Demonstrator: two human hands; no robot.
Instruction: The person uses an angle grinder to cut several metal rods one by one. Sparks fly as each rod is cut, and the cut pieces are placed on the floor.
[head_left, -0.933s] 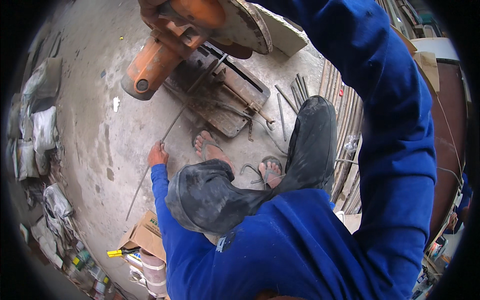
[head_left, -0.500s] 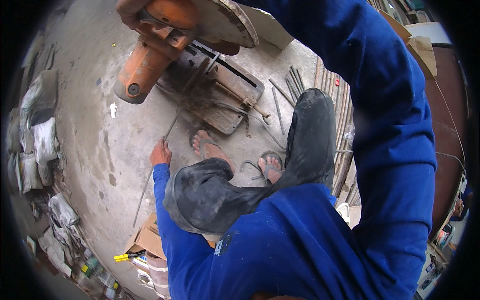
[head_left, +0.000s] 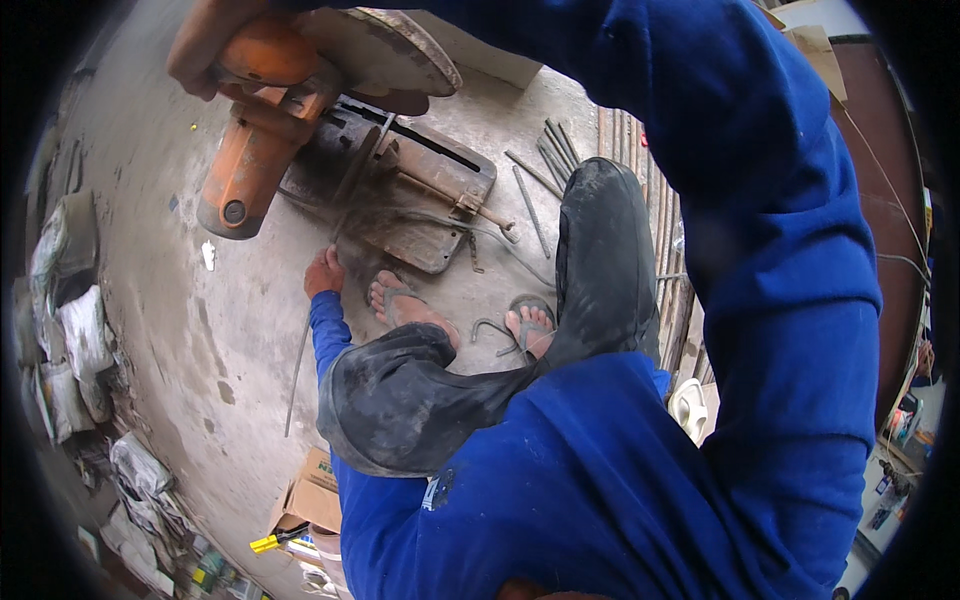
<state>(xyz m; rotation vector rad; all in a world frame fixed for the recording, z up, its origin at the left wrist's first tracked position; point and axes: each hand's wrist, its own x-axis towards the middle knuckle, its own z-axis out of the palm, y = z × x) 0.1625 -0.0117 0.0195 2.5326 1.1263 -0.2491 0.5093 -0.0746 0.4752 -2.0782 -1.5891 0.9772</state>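
My right arm reaches across the top of the head view, and my right hand [head_left: 205, 50] is closed round the handle of an orange chop saw [head_left: 240, 180]. Its large guarded disc [head_left: 400, 50] stands over a rusty metal base [head_left: 410, 245] on the floor. Low beside that base, my left hand [head_left: 324, 273] grips a thin metal rod [head_left: 300, 370]. The rod slants up past my fingers and lies across the base toward the disc. Whether the disc touches the rod cannot be made out.
My sandalled feet [head_left: 400, 300] are close to the base and a grey cable [head_left: 515, 255]. Cut rods [head_left: 558, 150] and long bars [head_left: 668, 230] lie to the right. Sacks [head_left: 85, 335] line the left side; a cardboard box [head_left: 318, 490] stands near me.
My left hand and the rod have moved forward, nearer to the saw base. My right hand keeps hold of the saw handle. The whole view has shifted slightly.
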